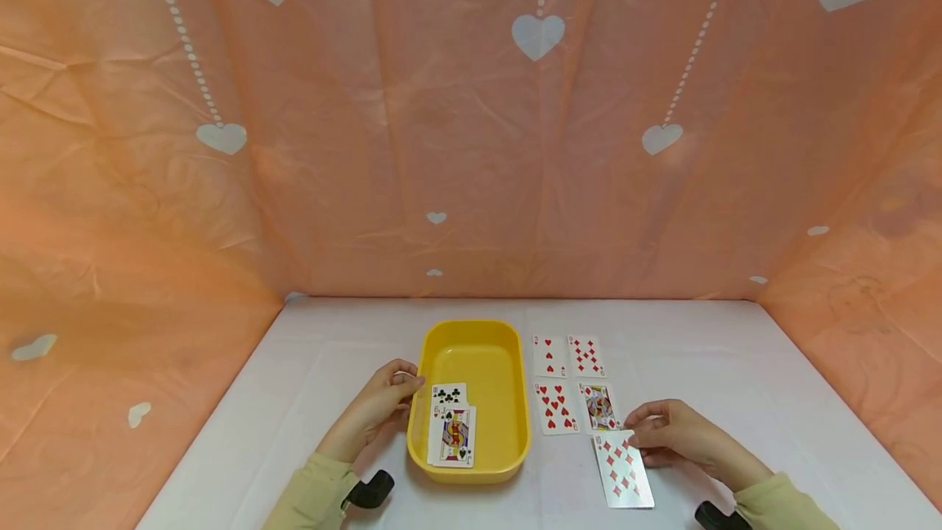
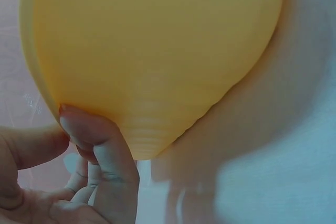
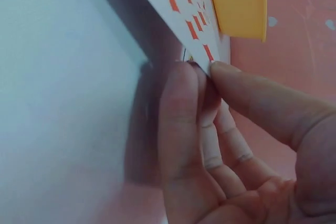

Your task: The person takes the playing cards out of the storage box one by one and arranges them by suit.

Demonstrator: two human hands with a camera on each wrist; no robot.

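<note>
- I count one rounded-rectangular yellow tray (image 1: 489,399) with overlapping white playing cards (image 1: 456,442) inside; four face-up cards (image 1: 557,410) lie to its right.
- I see the left hand (image 1: 377,404) pinching the tray's left rim.
- The right hand (image 1: 679,437) pinches one stiff, red-diamond card (image 1: 622,477), tilted, just beside those four.
- Smooth white tabletop (image 1: 250,415) beneath.
</note>
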